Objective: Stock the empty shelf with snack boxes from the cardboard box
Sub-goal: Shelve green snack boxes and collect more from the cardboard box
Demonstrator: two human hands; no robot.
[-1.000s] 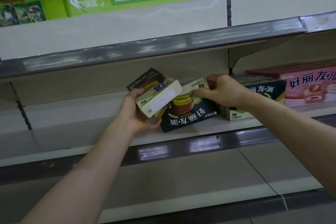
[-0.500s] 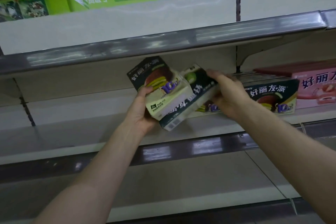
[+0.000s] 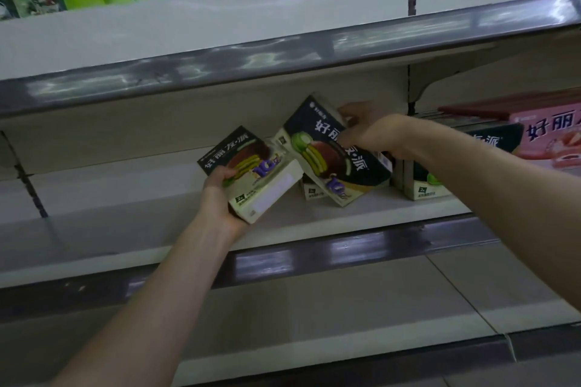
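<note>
Comparing this moment with half a second ago, we see that the two boxes have parted. They were overlapped in front of the shelf (image 3: 125, 214). Now the right hand (image 3: 374, 135) has carried the right-hand box (image 3: 330, 151) off to the right and turned its printed face towards us. The grip there is closed over the box's upper right edge, fingers curled on it.

The box hangs tilted on one corner. That corner is down at the shelf board (we cannot tell whether it touches yet), just in front of a shelved box (image 3: 311, 193) of which only a pale end shows.

The left hand (image 3: 220, 198) has sunk a little lower and to the left. Its grip holds the left-hand box (image 3: 251, 173), thumb across the front, clear of the board.

Further right stand a dark box (image 3: 490, 143) and a pink box (image 3: 547, 135), both already stocked.

We judge that the right-hand box is now being placed. It needs levelling and sliding back beside its neighbours, and the left-hand box would follow into the bare stretch to the left. The cardboard box is not in view.
</note>
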